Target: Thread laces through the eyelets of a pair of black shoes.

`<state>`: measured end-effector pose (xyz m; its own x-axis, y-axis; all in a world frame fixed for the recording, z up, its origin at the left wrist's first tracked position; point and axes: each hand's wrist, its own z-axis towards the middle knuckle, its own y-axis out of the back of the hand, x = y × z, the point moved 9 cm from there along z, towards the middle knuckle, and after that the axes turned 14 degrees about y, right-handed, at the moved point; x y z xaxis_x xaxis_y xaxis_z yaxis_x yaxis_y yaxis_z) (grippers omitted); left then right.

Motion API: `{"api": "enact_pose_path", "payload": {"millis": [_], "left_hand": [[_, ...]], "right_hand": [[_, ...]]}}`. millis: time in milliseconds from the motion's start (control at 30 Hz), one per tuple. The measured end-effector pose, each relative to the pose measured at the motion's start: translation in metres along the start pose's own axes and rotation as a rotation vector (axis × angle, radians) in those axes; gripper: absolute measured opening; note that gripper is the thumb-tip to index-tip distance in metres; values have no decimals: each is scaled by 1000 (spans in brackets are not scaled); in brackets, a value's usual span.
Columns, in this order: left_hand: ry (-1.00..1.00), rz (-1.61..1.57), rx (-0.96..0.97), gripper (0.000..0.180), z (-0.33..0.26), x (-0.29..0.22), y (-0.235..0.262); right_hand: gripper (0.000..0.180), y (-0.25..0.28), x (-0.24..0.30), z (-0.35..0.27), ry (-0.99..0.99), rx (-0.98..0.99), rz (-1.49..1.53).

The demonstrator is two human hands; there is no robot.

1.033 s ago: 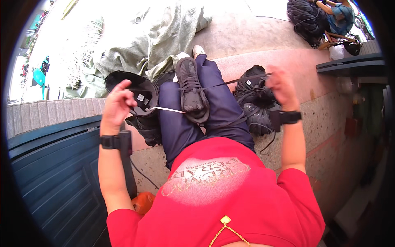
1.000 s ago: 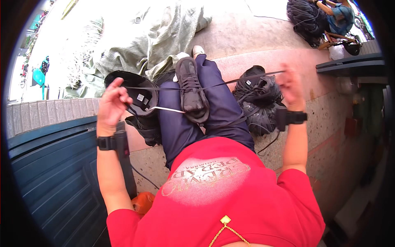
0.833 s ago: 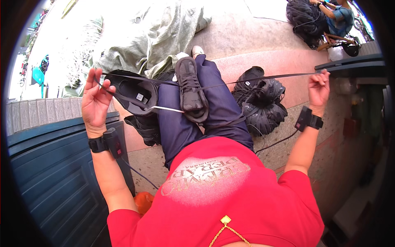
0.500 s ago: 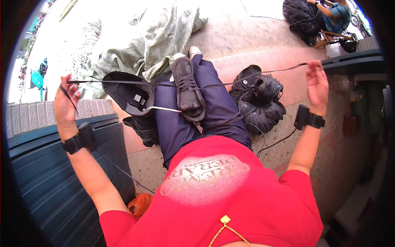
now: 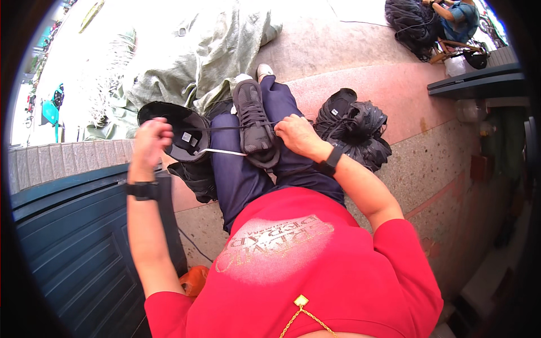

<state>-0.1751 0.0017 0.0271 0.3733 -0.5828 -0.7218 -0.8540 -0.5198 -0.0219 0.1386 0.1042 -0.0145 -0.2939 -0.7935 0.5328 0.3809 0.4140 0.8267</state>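
Note:
A black lace-up shoe rests on my lap, its toe away from me or toward me, I cannot tell. My left hand, somewhat blurred, is closed on one part of a black shoelace. The lace runs across the shoe to my right hand, whose fingers pinch it beside the shoe's right edge. Left of my legs, behind my left hand, lies a black open hollow item with white labels inside. A thin white strip stretches from it to the shoe.
To the right of my legs lies a bundle of black shoes. Grey-green sheeting spreads ahead. A blue panelled door stands at left, an orange bag beside me. Another person sits at far right near a dark pile.
Both hands have come inward from a wide spread, the right one much further, down to the shoe. The lace between them spans a shorter distance.

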Motion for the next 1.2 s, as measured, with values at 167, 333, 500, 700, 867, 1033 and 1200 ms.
{"api": "enact_pose_path", "payload": {"millis": [167, 333, 500, 700, 867, 1033, 1200], "left_hand": [[188, 311, 190, 31, -8, 69, -110], [92, 496, 96, 28, 6, 83, -130], [-38, 681, -72, 23, 16, 85, -121], [-422, 1080, -213, 19, 4, 65, -146], [-434, 885, -442, 20, -6, 51, -116], [-567, 1010, -313, 19, -13, 58, -135], [-513, 1125, -276, 17, -5, 66, -146]], "right_hand": [[10, -1, -7, 13, -59, -93, -71], [7, -9, -2, 26, -7, 25, -200], [4, -3, 25, 38, 262, 123, -470], [5, -1, 9, 32, 121, -1, -382], [10, 5, 8, 28, 39, -83, -314], [11, 4, 2, 25, -31, -60, -299], [11, 1, 0, 24, -44, -57, -297]]}}
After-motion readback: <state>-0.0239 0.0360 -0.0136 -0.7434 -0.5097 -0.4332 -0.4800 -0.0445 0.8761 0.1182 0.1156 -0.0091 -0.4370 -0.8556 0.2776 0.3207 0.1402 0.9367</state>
